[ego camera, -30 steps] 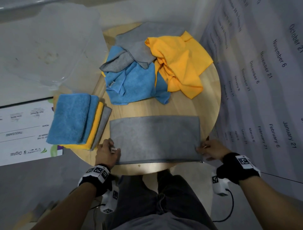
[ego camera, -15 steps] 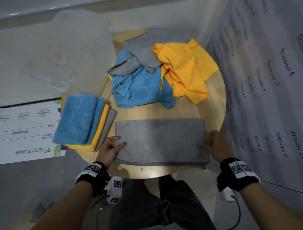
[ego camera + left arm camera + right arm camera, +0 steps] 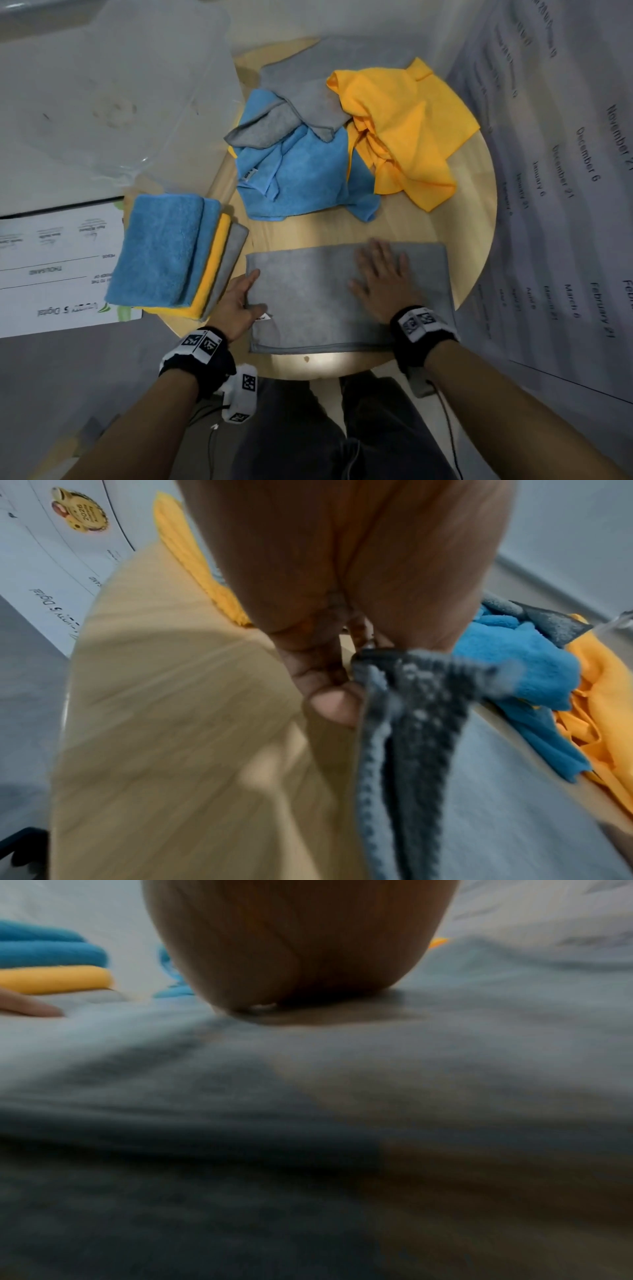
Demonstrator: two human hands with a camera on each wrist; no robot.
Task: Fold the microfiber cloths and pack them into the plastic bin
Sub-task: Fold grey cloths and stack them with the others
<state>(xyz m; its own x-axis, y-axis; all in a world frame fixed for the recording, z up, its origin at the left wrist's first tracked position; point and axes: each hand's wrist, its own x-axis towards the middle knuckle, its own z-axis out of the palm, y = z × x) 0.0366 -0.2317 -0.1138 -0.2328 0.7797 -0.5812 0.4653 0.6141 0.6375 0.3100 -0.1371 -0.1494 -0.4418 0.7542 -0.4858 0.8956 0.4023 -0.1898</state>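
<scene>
A grey cloth (image 3: 308, 308), folded into a long rectangle, lies near the front edge of the round wooden table (image 3: 472, 219). My right hand (image 3: 380, 277) lies flat on its middle, fingers straight and spread. My left hand (image 3: 251, 294) holds the cloth's left edge (image 3: 394, 696), with the thumb (image 3: 335, 704) beside the hem. A stack of folded cloths (image 3: 164, 253), blue over yellow and grey, sits at the table's left. Loose blue (image 3: 298, 171), grey (image 3: 301, 102) and yellow (image 3: 404, 130) cloths are heaped at the back. The clear plastic bin (image 3: 120, 85) stands at the back left.
A large calendar sheet (image 3: 565, 171) hangs or lies along the right side. A white printed board (image 3: 51, 267) lies left of the table under the stack's edge. My legs (image 3: 342, 438) are below the table's front edge.
My right hand slid from the cloth's right edge to its middle and now lies flat. My left hand shifted from on top of the left end to holding that edge.
</scene>
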